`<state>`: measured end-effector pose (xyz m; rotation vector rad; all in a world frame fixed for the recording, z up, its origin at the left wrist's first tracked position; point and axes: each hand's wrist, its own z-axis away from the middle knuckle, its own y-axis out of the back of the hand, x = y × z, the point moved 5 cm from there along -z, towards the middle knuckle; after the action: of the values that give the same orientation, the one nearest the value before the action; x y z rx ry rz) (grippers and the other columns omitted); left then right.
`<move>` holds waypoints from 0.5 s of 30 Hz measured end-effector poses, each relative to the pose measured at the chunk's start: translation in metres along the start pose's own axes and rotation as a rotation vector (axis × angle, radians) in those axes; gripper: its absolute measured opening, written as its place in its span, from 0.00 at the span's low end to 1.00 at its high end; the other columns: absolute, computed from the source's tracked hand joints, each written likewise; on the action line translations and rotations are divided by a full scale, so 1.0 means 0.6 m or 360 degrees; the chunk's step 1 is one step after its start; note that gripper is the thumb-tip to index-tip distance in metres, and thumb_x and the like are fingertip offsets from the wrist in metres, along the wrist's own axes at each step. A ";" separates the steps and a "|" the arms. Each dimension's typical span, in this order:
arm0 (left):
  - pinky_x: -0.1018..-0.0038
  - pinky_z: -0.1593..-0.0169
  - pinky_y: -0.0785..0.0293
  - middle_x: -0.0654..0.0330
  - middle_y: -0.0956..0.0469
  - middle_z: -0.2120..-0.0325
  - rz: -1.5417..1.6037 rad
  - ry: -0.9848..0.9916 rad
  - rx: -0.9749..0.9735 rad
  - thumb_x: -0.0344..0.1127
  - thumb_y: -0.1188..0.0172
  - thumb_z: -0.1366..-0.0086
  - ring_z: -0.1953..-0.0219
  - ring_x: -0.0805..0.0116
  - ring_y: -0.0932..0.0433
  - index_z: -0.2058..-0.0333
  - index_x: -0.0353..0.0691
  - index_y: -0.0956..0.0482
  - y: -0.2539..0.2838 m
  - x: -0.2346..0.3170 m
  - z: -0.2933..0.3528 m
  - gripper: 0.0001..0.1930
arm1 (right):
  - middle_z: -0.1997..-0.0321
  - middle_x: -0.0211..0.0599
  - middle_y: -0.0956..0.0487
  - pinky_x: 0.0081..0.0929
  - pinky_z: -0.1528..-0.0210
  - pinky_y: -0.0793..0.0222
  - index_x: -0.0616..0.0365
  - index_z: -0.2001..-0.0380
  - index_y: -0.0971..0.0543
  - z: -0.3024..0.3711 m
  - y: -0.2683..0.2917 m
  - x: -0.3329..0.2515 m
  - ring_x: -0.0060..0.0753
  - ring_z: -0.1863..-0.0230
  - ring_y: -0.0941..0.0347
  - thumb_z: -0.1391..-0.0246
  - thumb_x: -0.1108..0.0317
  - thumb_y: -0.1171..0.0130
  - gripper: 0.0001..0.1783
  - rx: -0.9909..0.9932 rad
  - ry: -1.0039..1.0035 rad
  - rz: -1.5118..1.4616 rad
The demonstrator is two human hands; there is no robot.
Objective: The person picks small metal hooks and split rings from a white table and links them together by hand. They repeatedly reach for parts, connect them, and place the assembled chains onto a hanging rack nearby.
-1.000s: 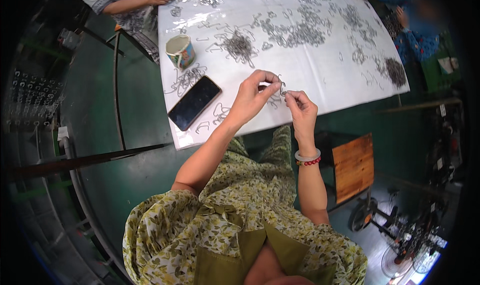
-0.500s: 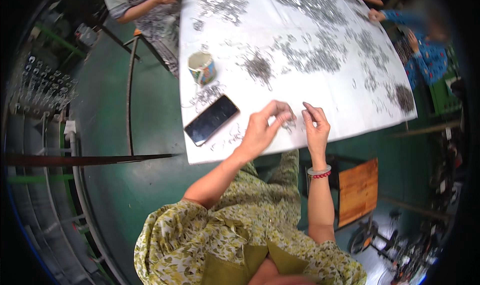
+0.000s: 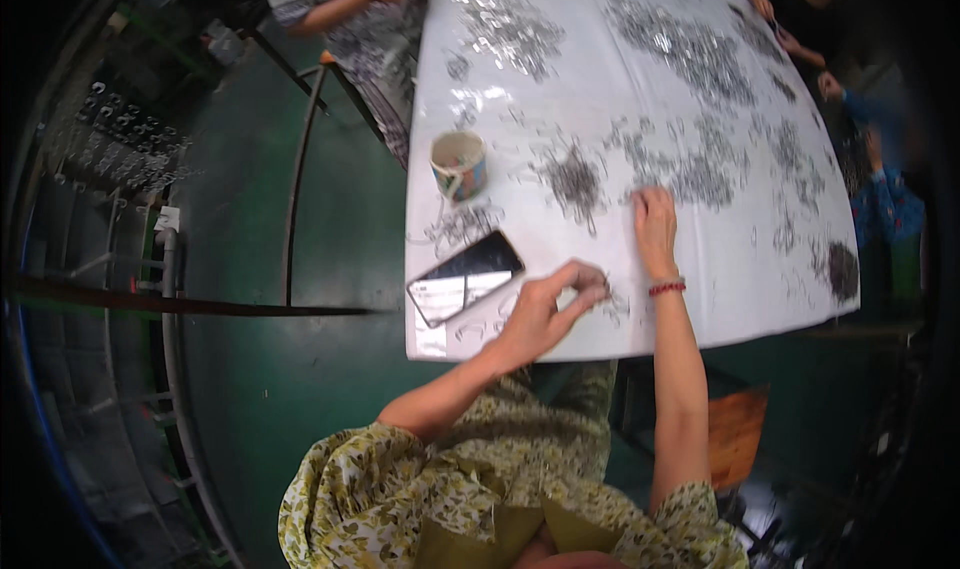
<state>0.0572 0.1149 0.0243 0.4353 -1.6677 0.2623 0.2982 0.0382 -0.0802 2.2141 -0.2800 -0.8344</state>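
Observation:
My left hand (image 3: pixel 550 309) is over the near edge of the white table (image 3: pixel 720 304), thumb and fingertips drawn together in a pinch. Something tiny and dark shows at the fingertips, too small to name. Beside them lie a few small bent wire pieces (image 3: pixel 617 302). Farther in, my right hand (image 3: pixel 655 231) reaches to the near edge of a spread of shiny metal pieces (image 3: pixel 700 177), fingers bent and close together. Whatever is under its fingertips is hidden. A darker heap of thin wire pieces (image 3: pixel 575 184) is left of that hand.
A dark phone (image 3: pixel 466 277) lies near the table's left corner, with a patterned mug (image 3: pixel 459 166) behind it. More metal pieces (image 3: pixel 685 49) cover the far side. One person (image 3: pixel 355 14) is at the far left, another in blue (image 3: pixel 890 204) at the right.
My right hand has moved away from beside my left hand, forward to the spread of metal pieces. My left hand keeps its pinch near the table edge. The whole view has shifted.

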 end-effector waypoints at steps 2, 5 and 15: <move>0.75 0.57 0.25 0.58 0.19 0.67 -0.0099 -0.0106 0.0054 0.26 0.38 0.36 0.63 0.71 0.19 0.64 0.31 0.22 -0.005 0.009 0.000 0.05 | 0.65 0.46 0.23 0.36 0.57 0.30 0.62 0.67 0.22 0.013 0.012 -0.017 0.43 0.62 0.26 0.42 0.73 0.45 0.04 -0.0123 -0.0456 -0.0341; 0.75 0.58 0.25 0.57 0.18 0.68 -0.0162 -0.0243 0.0027 0.27 0.38 0.36 0.64 0.71 0.19 0.63 0.31 0.21 -0.032 0.009 0.000 0.06 | 0.66 0.46 0.22 0.32 0.61 0.31 0.62 0.62 0.21 0.049 0.081 -0.062 0.39 0.67 0.26 0.40 0.74 0.49 0.08 -0.0276 -0.0679 -0.0553; 0.64 0.63 0.25 0.51 0.18 0.69 -0.0403 -0.0278 -0.0171 0.28 0.41 0.35 0.66 0.54 0.18 0.62 0.34 0.25 -0.095 0.002 0.009 0.06 | 0.77 0.29 0.31 0.21 0.69 0.37 0.58 0.41 0.30 0.108 0.268 -0.213 0.20 0.74 0.37 0.41 0.79 0.50 0.24 -0.0536 -0.0491 -0.0823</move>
<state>0.0767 0.0611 0.0200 0.5956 -1.7661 -0.0541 0.1672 -0.0565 0.0624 1.8528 0.2890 -1.3928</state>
